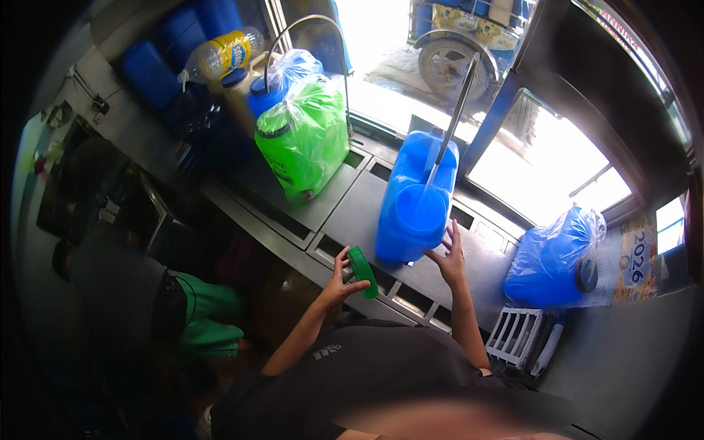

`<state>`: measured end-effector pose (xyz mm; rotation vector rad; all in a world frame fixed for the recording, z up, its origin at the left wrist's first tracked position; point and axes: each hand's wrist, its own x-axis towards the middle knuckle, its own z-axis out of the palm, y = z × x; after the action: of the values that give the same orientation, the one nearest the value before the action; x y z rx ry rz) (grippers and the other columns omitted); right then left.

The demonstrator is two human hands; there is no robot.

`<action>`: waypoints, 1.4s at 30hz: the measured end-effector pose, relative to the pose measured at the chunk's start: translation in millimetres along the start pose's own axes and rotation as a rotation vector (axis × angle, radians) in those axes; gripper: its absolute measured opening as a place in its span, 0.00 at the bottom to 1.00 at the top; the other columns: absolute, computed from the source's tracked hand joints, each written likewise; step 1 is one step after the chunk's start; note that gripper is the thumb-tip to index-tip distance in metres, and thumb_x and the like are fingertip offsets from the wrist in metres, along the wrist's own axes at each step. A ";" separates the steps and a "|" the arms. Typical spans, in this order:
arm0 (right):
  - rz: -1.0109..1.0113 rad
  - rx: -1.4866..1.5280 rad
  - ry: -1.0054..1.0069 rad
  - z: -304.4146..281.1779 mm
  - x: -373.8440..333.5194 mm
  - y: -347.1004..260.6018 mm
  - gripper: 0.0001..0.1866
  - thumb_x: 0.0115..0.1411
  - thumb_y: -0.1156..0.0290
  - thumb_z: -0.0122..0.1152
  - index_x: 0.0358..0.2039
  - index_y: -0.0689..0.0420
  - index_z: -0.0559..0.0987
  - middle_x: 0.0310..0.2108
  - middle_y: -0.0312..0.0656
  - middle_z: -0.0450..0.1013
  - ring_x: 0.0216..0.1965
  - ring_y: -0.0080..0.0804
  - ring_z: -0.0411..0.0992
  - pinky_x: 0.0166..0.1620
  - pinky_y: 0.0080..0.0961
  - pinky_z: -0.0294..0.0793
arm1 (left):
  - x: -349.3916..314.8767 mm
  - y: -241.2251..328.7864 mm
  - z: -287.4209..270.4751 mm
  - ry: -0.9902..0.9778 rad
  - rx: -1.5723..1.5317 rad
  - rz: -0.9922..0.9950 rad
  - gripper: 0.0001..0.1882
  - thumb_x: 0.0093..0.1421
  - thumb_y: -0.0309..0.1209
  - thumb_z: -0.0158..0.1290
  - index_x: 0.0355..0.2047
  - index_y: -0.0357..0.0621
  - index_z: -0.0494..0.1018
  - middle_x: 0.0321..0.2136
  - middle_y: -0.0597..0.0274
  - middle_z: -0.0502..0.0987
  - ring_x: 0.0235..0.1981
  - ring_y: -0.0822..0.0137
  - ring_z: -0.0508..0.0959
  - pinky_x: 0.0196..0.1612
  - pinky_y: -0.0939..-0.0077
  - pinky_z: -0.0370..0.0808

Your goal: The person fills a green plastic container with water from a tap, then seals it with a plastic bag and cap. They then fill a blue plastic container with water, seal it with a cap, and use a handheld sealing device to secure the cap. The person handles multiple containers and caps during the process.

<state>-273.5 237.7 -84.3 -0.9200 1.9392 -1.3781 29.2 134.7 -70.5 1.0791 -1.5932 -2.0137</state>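
A blue plastic water jug [400,238] stands on the metal counter in front of me, its wide round mouth uncovered. A shiny metal spout [456,110] reaches down to that mouth, where the water inside looks light blue. Pinched between the thumb and fingers of my left hand [331,292] is a round green screw cap [362,272], held just left of the jug. My right hand [454,262] is at the jug's near right side with its fingers spread; whether they touch it I cannot tell.
The slotted metal counter [345,202] runs along the window opening. Plastic-wrapped green [308,150] and blue [543,260] jugs stand left and right. A second curved spout [312,18] rises at the left. A person in green shorts [209,312] is at lower left. A grey rack [515,336] sits right.
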 end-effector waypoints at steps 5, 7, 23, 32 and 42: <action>-0.329 -0.154 -0.016 -9.3 20.7 -2.3 0.71 0.36 0.60 0.83 0.72 0.52 0.40 0.71 0.50 0.44 0.70 0.46 0.48 0.66 0.50 0.56 | -25.4 27.8 27.5 -0.143 0.219 0.173 0.65 0.41 0.46 0.74 0.70 0.55 0.41 0.68 0.46 0.38 0.67 0.43 0.53 0.65 0.46 0.61; -0.234 -0.068 -0.109 -21.5 28.0 -7.0 0.64 0.38 0.64 0.78 0.71 0.59 0.45 0.69 0.55 0.49 0.70 0.50 0.49 0.67 0.40 0.55 | -27.0 40.9 35.8 -0.195 0.277 0.159 0.65 0.39 0.44 0.75 0.70 0.55 0.42 0.68 0.49 0.31 0.67 0.43 0.54 0.64 0.47 0.64; -0.129 0.378 -0.323 3.8 181.5 -43.0 0.21 0.69 0.56 0.51 0.43 0.65 0.78 0.41 0.47 0.79 0.44 0.32 0.77 0.49 0.25 0.74 | 19.7 39.9 77.4 -0.305 0.500 0.460 0.65 0.37 0.48 0.74 0.70 0.55 0.44 0.67 0.25 0.25 0.70 0.37 0.38 0.69 0.53 0.51; -0.070 0.312 -0.427 -9.4 169.5 -62.1 0.20 0.69 0.59 0.52 0.47 0.64 0.78 0.44 0.47 0.79 0.45 0.31 0.77 0.52 0.27 0.74 | 30.2 19.7 73.4 -0.289 0.583 0.474 0.64 0.38 0.46 0.75 0.69 0.49 0.46 0.69 0.32 0.31 0.71 0.43 0.42 0.69 0.56 0.52; -0.049 0.355 -0.388 -5.7 161.3 -67.9 0.20 0.68 0.58 0.55 0.46 0.64 0.78 0.41 0.42 0.80 0.42 0.26 0.77 0.48 0.22 0.76 | 42.5 15.0 77.2 -0.252 0.603 0.486 0.66 0.38 0.46 0.74 0.70 0.47 0.43 0.68 0.29 0.28 0.71 0.42 0.45 0.69 0.55 0.54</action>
<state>-359.9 95.8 -28.7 -0.9773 1.3423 -1.3913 -58.2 152.5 -65.3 0.5218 -2.4059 -1.4167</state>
